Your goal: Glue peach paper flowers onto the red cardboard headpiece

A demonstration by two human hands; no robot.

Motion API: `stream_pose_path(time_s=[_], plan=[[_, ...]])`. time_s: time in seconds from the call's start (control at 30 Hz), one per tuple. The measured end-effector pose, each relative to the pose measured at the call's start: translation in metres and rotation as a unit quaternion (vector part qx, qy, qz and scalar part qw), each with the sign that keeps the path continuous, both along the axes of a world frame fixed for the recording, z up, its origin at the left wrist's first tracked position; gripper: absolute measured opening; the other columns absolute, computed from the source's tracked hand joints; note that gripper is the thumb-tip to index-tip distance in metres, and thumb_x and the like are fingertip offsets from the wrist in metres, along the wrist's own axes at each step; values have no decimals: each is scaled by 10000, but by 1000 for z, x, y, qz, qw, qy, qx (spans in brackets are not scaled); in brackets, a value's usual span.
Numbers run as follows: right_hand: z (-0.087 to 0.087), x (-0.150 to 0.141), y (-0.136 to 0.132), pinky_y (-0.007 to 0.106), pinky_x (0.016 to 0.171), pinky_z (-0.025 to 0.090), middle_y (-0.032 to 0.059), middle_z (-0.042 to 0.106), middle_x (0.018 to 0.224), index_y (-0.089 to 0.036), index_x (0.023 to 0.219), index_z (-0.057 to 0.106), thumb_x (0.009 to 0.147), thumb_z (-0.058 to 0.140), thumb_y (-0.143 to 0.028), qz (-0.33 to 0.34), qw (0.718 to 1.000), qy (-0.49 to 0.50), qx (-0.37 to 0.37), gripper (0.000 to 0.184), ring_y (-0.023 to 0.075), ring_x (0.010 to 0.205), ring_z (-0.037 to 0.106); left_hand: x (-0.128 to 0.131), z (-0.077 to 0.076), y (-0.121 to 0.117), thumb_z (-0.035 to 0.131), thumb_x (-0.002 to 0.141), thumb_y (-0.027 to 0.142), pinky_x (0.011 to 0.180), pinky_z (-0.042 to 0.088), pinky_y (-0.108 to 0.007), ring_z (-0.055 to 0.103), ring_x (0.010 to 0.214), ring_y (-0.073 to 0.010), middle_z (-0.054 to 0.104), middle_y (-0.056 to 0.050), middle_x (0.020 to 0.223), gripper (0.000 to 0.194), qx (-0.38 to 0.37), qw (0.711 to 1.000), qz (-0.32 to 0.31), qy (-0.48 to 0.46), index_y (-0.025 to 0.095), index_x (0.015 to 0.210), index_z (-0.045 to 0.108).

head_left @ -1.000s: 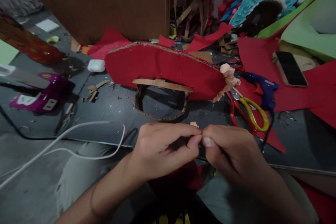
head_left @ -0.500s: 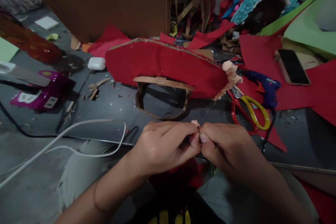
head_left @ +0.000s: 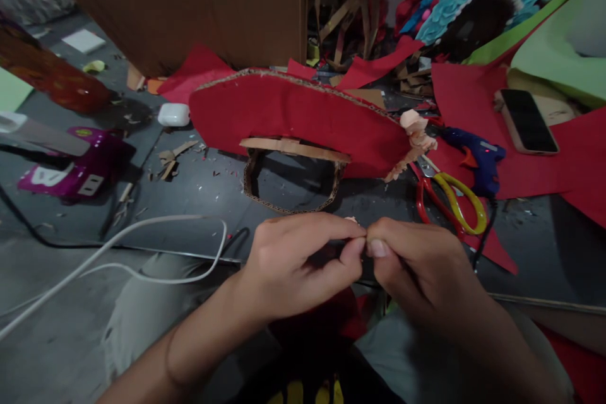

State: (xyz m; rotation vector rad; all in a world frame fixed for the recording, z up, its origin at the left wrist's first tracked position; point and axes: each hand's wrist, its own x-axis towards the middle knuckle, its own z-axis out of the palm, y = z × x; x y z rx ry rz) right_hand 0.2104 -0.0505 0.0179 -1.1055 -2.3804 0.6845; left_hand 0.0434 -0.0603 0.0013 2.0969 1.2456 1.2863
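Note:
Close together at the table's front edge, my left hand (head_left: pixel 298 265) and my right hand (head_left: pixel 421 265) are closed in a pinch, fingertips almost touching. A small ruffled bit of peach crepe paper (head_left: pixel 351 219) peeks out behind my left fingertips; the rest is hidden by my fingers. Just beyond stands a red paper-covered cardboard arch (head_left: pixel 284 107), with a cardboard band (head_left: pixel 291 209) looped at its base. Ruffled peach crepe paper trim (head_left: pixel 416 132) runs along the arch's right end. Red-and-yellow-handled scissors (head_left: pixel 457 202) lie right of the arch, beyond my right hand.
A blue glue gun (head_left: pixel 478 154) and a phone (head_left: pixel 529 120) lie on red paper at the right. On the left are a purple power socket (head_left: pixel 78 164), a white cable (head_left: pixel 156 219) and a white earbud case (head_left: pixel 173 115). A large cardboard sheet (head_left: pixel 189 12) stands behind.
My right hand has shifted slightly to the right, and my left fingertips have stretched the same way. Less of the peach crepe paper shows now. The things on the table stay put.

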Motion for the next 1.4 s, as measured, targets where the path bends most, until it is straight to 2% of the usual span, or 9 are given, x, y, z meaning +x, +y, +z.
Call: stream_pose_path(time_s=[0.2,0.4,0.73,1.4], plan=[[0,2,-1,222,457,265,-62,373,485,-211,656,366,818,369,-133,-4,1000,-8,-2,180,75,411,371,0,-1,-1,628,749,160,424,460,-112,599,468,-47,715,30,696,43,-10,1000,-1,-8,180,780,651],[-1,1,0,215,450,257,-64,365,480,-211,633,322,823,359,-138,6,999,-31,33,207,73,414,362,-2,3,-2,612,764,167,508,469,-99,608,497,-38,703,55,660,41,-19,998,7,52,182,760,649],[-3,-1,0,209,464,266,-61,363,492,-206,619,297,829,367,-134,21,998,-44,28,232,68,424,364,-5,3,-1,586,776,201,599,481,-129,603,515,-58,665,48,593,75,16,989,-8,144,191,716,630],[-3,-3,-1,204,465,288,-56,407,504,-202,628,359,837,356,-145,16,999,-28,-4,216,70,437,397,-3,5,-1,582,744,163,588,490,-130,595,500,-59,658,48,577,72,32,991,11,127,198,691,616]])
